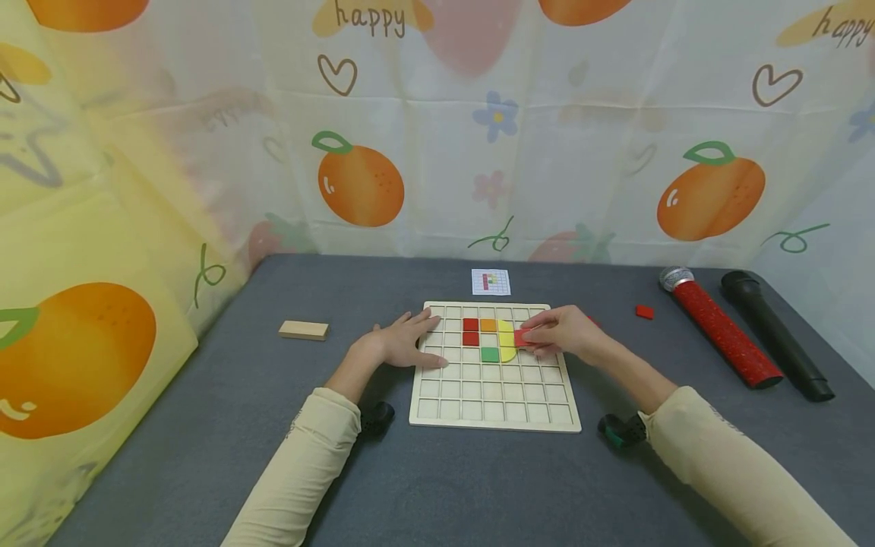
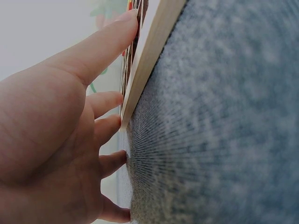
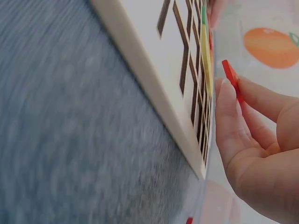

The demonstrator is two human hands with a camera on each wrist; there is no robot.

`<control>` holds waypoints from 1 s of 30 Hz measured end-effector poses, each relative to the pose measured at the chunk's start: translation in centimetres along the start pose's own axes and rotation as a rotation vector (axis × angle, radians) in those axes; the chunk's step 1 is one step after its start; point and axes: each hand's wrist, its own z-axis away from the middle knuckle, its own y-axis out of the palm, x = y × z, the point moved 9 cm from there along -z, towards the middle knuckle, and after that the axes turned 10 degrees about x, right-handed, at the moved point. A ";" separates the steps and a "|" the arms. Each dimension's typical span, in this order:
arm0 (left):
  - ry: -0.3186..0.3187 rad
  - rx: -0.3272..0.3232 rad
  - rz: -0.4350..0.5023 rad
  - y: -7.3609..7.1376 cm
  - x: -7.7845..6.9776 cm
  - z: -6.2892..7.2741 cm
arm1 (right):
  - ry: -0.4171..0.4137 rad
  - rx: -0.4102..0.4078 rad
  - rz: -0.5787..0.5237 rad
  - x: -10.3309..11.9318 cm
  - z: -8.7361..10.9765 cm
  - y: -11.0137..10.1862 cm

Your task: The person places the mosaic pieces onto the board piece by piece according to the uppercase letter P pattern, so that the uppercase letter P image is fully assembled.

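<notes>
A pale wooden grid board (image 1: 495,414) lies on the grey table. My left hand (image 1: 399,342) rests spread at its left edge; in the left wrist view the thumb (image 2: 110,44) lies along the board's top and two lower fingers touch the cloth. On the grid are red squares (image 1: 470,339), an orange square (image 1: 488,325), a green square (image 1: 490,354) and yellow pieces with rounded outer corners (image 1: 506,342). Just right of the yellow ones, my right hand (image 1: 567,332) pinches a red tile (image 1: 521,337) between thumb and fingertips. The right wrist view shows this tile (image 3: 231,74) tilted above the board.
Behind the board lies a small printed pattern card (image 1: 491,282). A wooden block (image 1: 304,330) sits at the left. To the right are a loose red tile (image 1: 645,311), a red microphone (image 1: 728,334) and a black microphone (image 1: 779,334). Another red piece (image 1: 593,321) peeks out behind the right wrist.
</notes>
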 end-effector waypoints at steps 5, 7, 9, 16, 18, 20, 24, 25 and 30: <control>0.000 -0.002 -0.004 0.0 0.0 0.0 | 0.013 0.023 -0.021 0.4 -0.5 1.1; 0.003 -0.002 -0.004 -0.1 -0.1 0.0 | 0.025 0.026 -0.031 0.5 -0.6 1.5; 0.005 -0.003 -0.002 -0.1 -0.1 0.1 | 0.024 0.036 -0.037 0.6 -0.8 1.9; 0.008 -0.002 0.005 0.0 0.0 0.1 | 0.038 0.051 -0.041 1.1 -1.6 3.3; 0.005 -0.001 0.004 0.0 0.0 0.1 | 0.043 0.050 -0.035 1.2 -1.8 3.7; 0.002 -0.001 0.003 0.0 0.0 0.1 | 0.046 0.044 -0.021 1.4 -2.0 4.0; -0.006 -0.001 -0.002 0.0 -0.1 0.0 | 0.053 0.039 0.005 1.8 -2.2 4.7; -0.007 -0.001 -0.003 0.0 -0.1 0.0 | 0.058 0.036 0.010 1.8 -2.3 4.8; -0.015 -0.003 -0.002 0.0 -0.1 0.1 | 0.081 0.029 0.006 2.0 -2.6 5.5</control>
